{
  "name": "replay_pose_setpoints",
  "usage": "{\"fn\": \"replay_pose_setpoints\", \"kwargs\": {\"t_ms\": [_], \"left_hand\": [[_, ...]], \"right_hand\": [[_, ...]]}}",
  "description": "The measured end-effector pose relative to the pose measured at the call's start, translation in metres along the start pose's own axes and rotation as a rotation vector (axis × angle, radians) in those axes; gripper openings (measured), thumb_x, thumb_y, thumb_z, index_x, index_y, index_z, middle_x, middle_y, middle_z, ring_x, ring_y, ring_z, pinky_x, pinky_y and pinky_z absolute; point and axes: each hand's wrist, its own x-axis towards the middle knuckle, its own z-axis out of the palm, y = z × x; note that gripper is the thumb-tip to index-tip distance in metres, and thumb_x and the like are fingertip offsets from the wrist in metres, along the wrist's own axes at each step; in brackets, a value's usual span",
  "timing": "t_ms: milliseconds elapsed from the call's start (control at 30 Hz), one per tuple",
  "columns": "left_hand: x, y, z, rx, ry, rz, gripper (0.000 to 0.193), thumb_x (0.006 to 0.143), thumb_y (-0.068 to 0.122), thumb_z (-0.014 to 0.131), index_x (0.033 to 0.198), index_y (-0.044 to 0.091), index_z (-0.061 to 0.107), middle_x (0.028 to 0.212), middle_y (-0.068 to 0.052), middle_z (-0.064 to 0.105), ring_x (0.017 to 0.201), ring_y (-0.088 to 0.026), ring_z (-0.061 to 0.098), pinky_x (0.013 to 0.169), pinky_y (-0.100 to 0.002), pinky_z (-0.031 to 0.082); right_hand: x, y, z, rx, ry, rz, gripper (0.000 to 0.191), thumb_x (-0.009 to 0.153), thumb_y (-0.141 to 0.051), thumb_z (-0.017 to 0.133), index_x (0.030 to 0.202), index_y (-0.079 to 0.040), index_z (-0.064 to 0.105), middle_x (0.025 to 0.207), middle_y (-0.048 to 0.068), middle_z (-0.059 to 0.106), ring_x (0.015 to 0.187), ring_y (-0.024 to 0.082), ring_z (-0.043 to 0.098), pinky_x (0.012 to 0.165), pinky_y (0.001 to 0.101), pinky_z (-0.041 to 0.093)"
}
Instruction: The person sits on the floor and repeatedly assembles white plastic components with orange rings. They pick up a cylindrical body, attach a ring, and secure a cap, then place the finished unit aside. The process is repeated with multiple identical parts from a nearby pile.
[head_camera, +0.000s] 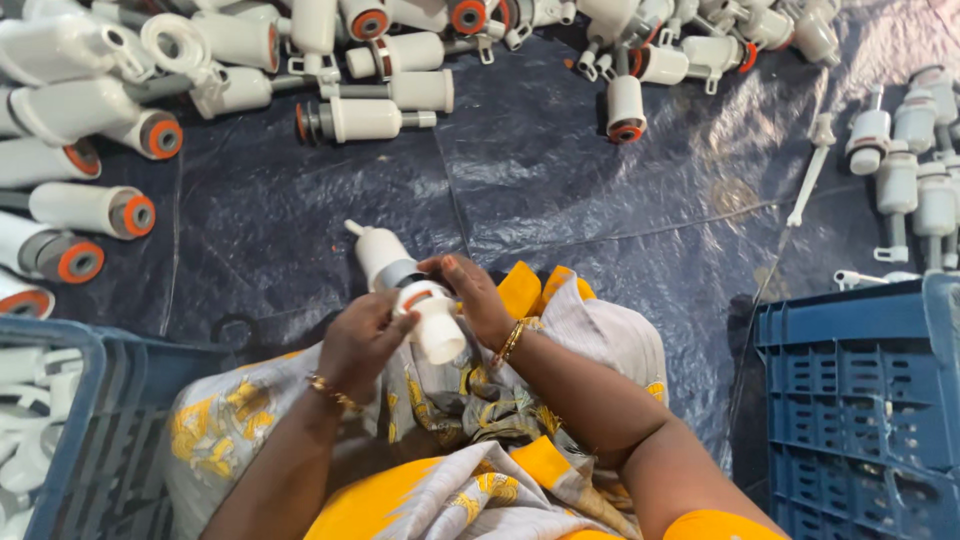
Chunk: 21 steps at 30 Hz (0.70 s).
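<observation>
Both hands hold one white plastic tap-like part (400, 275) over my lap. It has a narrow tip pointing up-left, a grey band, an orange ring and a white cap end (440, 335). My left hand (360, 340) grips it from the left, fingers around the orange ring. My right hand (475, 295) wraps it from the right. Both wrists wear gold bangles.
Many similar white parts with orange rings (360, 118) lie on a dark blue plastic sheet (560, 180) ahead and to the left. More white pieces (900, 170) line the right. A blue crate (860, 400) stands at right, another blue crate (60, 420) with white parts at left.
</observation>
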Motion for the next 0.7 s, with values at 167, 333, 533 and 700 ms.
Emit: {"fn": "replay_pose_setpoints", "kwargs": {"t_ms": [167,333,533,700], "left_hand": [[-0.003,0.008,0.015,-0.029,0.077,0.204,0.042,0.09,0.037,0.071,0.11,0.0,0.071,0.106,-0.017,0.07,0.091,-0.034,0.068,0.08,-0.043,0.054],[-0.005,0.014,0.033,-0.004,0.012,-0.084,0.039,0.089,0.04,0.07,0.106,0.005,0.074,0.094,-0.015,0.068,0.091,-0.031,0.066,0.083,-0.043,0.051],[-0.005,0.017,0.047,-0.11,0.334,0.252,0.037,0.087,0.035,0.07,0.106,0.004,0.071,0.102,-0.015,0.068,0.101,-0.034,0.063,0.085,-0.047,0.05],[-0.004,0.016,0.05,-0.101,0.361,0.269,0.031,0.09,0.034,0.071,0.103,0.006,0.07,0.102,-0.015,0.067,0.101,-0.036,0.062,0.088,-0.049,0.049]], "right_hand": [[0.002,0.01,0.008,-0.168,0.187,-0.088,0.041,0.108,-0.04,0.054,0.109,-0.002,0.067,0.094,0.005,0.068,0.08,0.012,0.067,0.072,0.0308,0.056],[0.004,0.006,0.014,-0.395,0.268,-0.102,0.047,0.106,-0.045,0.057,0.083,-0.005,0.064,0.072,0.001,0.061,0.064,0.009,0.054,0.058,0.0281,0.047],[0.015,-0.005,0.023,-0.265,0.282,-0.05,0.052,0.104,-0.042,0.068,0.076,0.0,0.057,0.069,0.006,0.05,0.064,0.013,0.042,0.056,0.0349,0.035],[0.007,-0.003,0.023,-0.394,0.31,-0.257,0.041,0.111,-0.039,0.05,0.086,-0.008,0.058,0.072,0.001,0.054,0.063,0.013,0.053,0.057,0.0321,0.044]]}}
